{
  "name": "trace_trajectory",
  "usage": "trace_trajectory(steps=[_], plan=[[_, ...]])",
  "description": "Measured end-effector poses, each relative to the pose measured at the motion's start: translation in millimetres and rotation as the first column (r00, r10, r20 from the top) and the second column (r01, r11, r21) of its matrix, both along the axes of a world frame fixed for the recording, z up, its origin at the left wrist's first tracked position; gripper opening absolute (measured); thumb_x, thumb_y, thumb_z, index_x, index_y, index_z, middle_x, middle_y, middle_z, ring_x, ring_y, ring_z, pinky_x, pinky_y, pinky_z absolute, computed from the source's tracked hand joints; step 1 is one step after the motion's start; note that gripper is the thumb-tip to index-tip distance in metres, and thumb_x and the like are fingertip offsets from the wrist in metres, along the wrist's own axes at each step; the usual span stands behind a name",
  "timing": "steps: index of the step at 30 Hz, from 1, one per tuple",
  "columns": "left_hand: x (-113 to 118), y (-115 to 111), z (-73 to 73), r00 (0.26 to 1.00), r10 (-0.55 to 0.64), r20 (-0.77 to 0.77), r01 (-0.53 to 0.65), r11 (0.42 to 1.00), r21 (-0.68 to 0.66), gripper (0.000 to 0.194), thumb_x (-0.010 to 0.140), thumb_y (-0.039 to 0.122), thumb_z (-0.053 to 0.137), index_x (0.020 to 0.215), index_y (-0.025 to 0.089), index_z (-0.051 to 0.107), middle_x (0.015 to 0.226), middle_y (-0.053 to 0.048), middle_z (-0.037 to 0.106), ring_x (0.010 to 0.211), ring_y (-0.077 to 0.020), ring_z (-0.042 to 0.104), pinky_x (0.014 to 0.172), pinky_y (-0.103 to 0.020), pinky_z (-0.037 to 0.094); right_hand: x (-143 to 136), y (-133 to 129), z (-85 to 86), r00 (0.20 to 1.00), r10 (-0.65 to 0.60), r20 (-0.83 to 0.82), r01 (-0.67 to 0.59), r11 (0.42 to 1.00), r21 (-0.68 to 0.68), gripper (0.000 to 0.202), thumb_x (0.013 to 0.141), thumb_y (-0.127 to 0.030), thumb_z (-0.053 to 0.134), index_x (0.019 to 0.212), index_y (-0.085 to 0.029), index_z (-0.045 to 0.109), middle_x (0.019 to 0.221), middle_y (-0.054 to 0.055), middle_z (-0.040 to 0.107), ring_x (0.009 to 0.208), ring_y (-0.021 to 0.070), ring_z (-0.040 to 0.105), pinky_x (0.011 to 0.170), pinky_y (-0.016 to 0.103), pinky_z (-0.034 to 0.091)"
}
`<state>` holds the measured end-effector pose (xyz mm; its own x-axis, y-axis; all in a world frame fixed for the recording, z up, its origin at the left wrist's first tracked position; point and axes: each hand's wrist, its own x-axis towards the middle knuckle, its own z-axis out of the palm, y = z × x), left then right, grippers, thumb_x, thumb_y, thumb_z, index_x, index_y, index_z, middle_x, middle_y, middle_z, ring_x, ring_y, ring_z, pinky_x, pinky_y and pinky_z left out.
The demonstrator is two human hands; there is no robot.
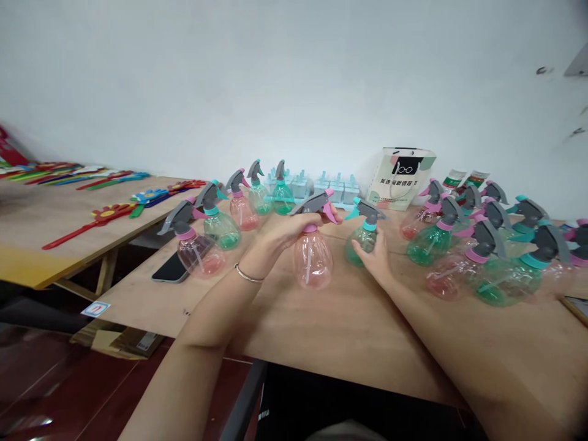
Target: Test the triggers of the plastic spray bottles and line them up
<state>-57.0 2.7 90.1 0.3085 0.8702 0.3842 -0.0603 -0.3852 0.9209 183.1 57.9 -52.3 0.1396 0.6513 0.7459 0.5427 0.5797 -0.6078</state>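
In the middle of the table stands a clear pink spray bottle (313, 260) with a grey and pink trigger head. My left hand (294, 228), a bangle at its wrist, is closed round the neck under that head. Just to its right, my right hand (375, 252) grips a green spray bottle (354, 246) with a turquoise collar and trigger, thumb across its front. Left of my hands stand more bottles, among them a pink one (202, 256), a green one (223, 228) and another pink one (243, 211).
Several pink and green spray bottles (429, 244) crowd the right side. A paper bag (399, 180) and pale blue ice-pop moulds (337, 190) stand by the wall. A phone (169, 269) lies at left. Flower-shaped hand clappers (110, 213) lie on the neighbouring table (68, 257).
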Motion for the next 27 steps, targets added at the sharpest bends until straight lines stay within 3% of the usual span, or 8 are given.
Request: trace_trajectory(steps=[5,7,11,14,17,22,27], plan=[[1.8,-2.7,3.3,0.996,0.085,0.017,-0.083,0.991,-0.102,0.011,0.059,0.021,0.050,0.065,0.016,0.057,0.071,-0.008,0.066,0.076,-0.0217,0.065,0.071,-0.035,0.053,-4.8,-10.2,-1.1,1.000,-0.006,-0.028,0.006,1.000,0.005,0.067,0.074,-0.054,0.071,0.127,-0.021,0.049,0.117,0.014,0.060,0.113,0.0317,0.057,0.100,0.055,0.048],[3.0,-3.3,4.7,0.995,0.100,0.022,-0.097,0.989,-0.108,0.009,0.057,0.020,0.050,0.063,0.016,0.056,0.070,-0.008,0.065,0.075,-0.0215,0.064,0.068,-0.035,0.052,-5.2,-9.6,-1.2,0.999,-0.008,-0.037,0.008,1.000,0.010,0.066,0.075,-0.054,0.070,0.128,-0.021,0.048,0.118,0.014,0.059,0.114,0.0313,0.057,0.101,0.055,0.047],[3.6,-2.1,5.0,0.998,0.041,0.056,-0.038,0.998,-0.049,0.018,0.054,0.017,0.051,0.069,0.015,0.061,0.073,-0.007,0.066,0.089,-0.0253,0.067,0.081,-0.038,0.054,-5.5,-9.5,-1.5,0.999,-0.009,-0.042,0.010,1.000,0.009,0.066,0.075,-0.054,0.070,0.128,-0.022,0.048,0.118,0.013,0.059,0.114,0.0310,0.057,0.101,0.054,0.047],[2.9,-1.0,2.4,0.995,0.056,0.082,-0.053,0.998,-0.034,0.011,0.056,0.018,0.051,0.064,0.016,0.059,0.072,-0.008,0.066,0.092,-0.0265,0.068,0.087,-0.041,0.054,-5.1,-10.4,-1.4,0.999,-0.004,-0.033,0.004,1.000,0.002,0.067,0.075,-0.054,0.071,0.128,-0.021,0.048,0.116,0.014,0.059,0.114,0.0316,0.058,0.100,0.055,0.048],[3.4,-1.4,2.0,0.997,0.052,0.062,-0.048,0.997,-0.062,0.009,0.057,0.020,0.050,0.061,0.016,0.058,0.071,-0.009,0.067,0.090,-0.0278,0.068,0.085,-0.042,0.055,-5.3,-11.1,-0.9,0.999,-0.012,-0.029,0.012,1.000,0.001,0.067,0.075,-0.054,0.071,0.127,-0.020,0.048,0.116,0.015,0.060,0.114,0.0321,0.058,0.101,0.055,0.048],[6.3,-2.2,5.0,0.997,0.079,0.024,-0.076,0.992,-0.104,0.030,0.055,0.019,0.048,0.080,0.014,0.065,0.077,-0.009,0.070,0.099,-0.0300,0.068,0.081,-0.040,0.054,-6.0,-11.3,-0.4,0.999,0.004,-0.034,-0.004,1.000,0.003,0.066,0.076,-0.053,0.071,0.128,-0.021,0.047,0.117,0.014,0.059,0.115,0.0310,0.057,0.102,0.055,0.047],[5.1,-0.2,-0.5,0.998,0.069,0.014,-0.066,0.988,-0.142,0.015,0.055,0.021,0.050,0.067,0.016,0.059,0.074,-0.009,0.068,0.088,-0.0270,0.067,0.080,-0.041,0.055,-6.0,-11.4,-1.2,0.999,0.003,-0.039,-0.003,1.000,0.007,0.065,0.075,-0.053,0.071,0.128,-0.022,0.048,0.117,0.013,0.059,0.115,0.0308,0.057,0.103,0.055,0.046]])
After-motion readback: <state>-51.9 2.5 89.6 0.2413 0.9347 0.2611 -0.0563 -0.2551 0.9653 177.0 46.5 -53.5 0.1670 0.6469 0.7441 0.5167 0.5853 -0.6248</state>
